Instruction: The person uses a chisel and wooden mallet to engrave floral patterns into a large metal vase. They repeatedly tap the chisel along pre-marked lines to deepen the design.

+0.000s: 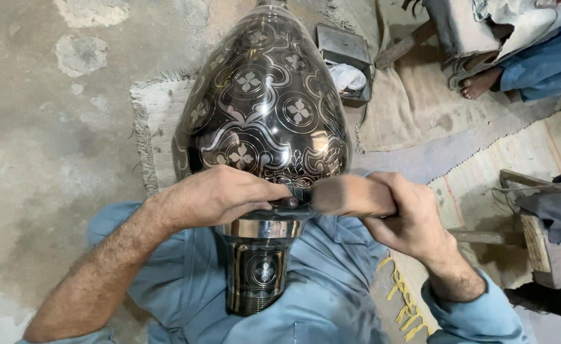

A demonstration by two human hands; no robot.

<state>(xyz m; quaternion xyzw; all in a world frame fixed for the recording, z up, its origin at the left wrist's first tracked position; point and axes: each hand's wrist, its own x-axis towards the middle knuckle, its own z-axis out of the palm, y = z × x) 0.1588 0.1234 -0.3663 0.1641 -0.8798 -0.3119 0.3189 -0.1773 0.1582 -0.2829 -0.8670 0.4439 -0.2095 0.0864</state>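
Large dark metal vase (261,108), engraved with pale floral medallions, lies tipped toward the camera across the person's lap, its narrow foot (258,271) pressed against the blue shirt. That looks like bracing: belly resting on the legs, base wedged into the body so the piece stays steady under blows.

Left hand (220,194) rests on the lower belly just above the bright polished band (261,228), fingers curled tight around a small dark tool, likely a chisel or punch (290,202); only its end shows past the fingertips. Tip appears to touch the vase surface, though the exact contact is hidden.

Right hand (405,216) is clenched around a wooden block or mallet (350,194), held level, its face just beside the punch end. So the work point sits between the 2 hands, directly at the left fingertips.

Around: fringed mat (156,121) under the vase, small open box (344,60) beyond it, another person's bare foot (481,83) at upper right.
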